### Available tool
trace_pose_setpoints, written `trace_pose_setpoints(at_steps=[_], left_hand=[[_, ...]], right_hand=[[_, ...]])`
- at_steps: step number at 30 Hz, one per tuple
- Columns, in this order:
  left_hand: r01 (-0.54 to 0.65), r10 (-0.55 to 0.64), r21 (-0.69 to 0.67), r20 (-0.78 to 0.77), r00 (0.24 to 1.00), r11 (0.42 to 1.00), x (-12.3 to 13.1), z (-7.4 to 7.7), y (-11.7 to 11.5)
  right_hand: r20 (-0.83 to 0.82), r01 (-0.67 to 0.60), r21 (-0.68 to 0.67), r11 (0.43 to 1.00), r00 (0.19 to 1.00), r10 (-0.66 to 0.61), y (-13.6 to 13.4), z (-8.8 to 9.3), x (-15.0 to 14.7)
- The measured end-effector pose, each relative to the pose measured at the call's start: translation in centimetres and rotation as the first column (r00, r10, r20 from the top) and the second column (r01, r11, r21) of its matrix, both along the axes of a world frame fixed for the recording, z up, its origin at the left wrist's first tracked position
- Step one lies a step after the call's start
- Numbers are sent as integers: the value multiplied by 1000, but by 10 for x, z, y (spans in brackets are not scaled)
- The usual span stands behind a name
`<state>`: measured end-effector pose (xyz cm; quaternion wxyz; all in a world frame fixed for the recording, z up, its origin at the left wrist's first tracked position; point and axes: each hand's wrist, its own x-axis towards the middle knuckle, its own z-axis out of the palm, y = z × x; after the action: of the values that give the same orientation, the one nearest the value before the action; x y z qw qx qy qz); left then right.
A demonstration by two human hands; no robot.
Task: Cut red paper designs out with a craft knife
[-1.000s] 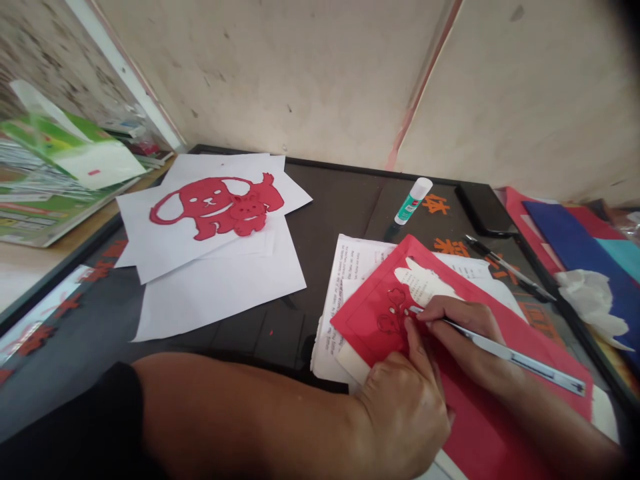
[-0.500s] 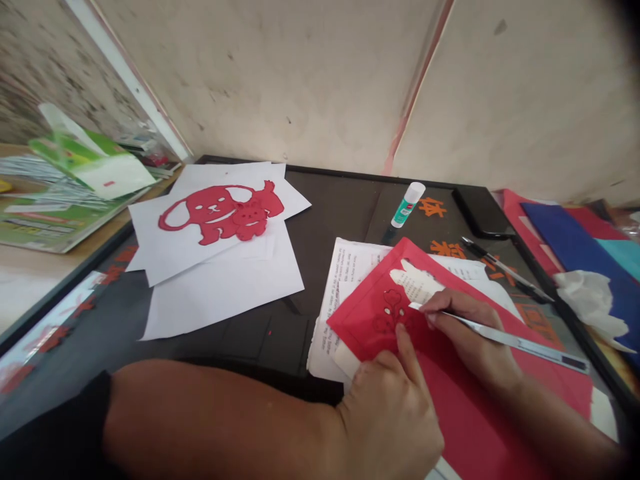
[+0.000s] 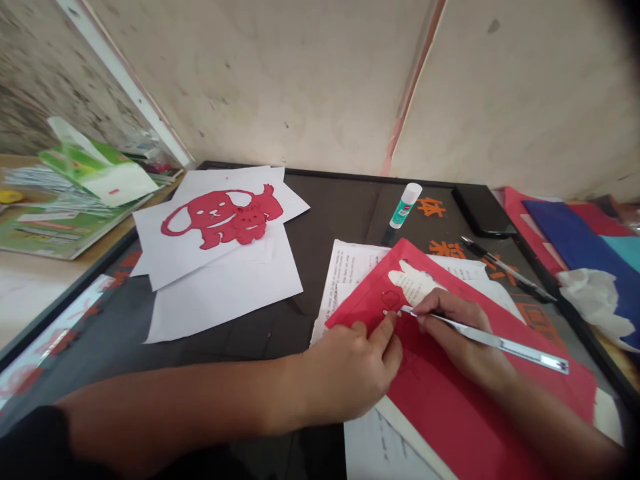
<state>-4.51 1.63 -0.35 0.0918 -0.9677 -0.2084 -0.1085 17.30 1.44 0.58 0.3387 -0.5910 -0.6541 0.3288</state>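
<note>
A sheet of red paper (image 3: 450,393) lies aslant on printed white sheets (image 3: 333,283). It has a drawn outline with small cut-outs, and a larger cut-out near its top corner. My right hand (image 3: 465,333) is closed around a slim silver craft knife (image 3: 505,343), its blade tip touching the paper beside the small cut-outs. My left hand (image 3: 350,367) presses its fingertips onto the red paper just left of the blade, with the index finger stretched out and the other fingers partly bent. It grips nothing, and it covers part of the drawn outline.
Red animal paper cut-outs (image 3: 217,217) lie on white sheets (image 3: 225,300) to the left. A glue stick (image 3: 405,205), a black phone (image 3: 483,211) and a pen (image 3: 505,267) are behind the red paper. Crumpled tissue (image 3: 595,303) and blue paper (image 3: 575,240) lie at the right.
My left hand has shifted leftward and up, its forearm now lying lower across the desk. The craft knife's tip has moved slightly left and down, close to my left fingertips.
</note>
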Motion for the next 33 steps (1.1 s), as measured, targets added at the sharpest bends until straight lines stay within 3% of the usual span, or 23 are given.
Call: trace_pose_setpoints(at_steps=[19,26,33], left_hand=[[40,-39,43,-24,999,998,-1,4,0],[33,-33,52,-1,999,998,0,3,0],[43,-42,52,-18,999,998,0,4,0]], right_hand=[[80,9,2,1000,997,-10,0,2,-7],[105,-58,26,998,993,55,-1,0,-3],[76,-11,32,999,997,8,-2,0,-4]])
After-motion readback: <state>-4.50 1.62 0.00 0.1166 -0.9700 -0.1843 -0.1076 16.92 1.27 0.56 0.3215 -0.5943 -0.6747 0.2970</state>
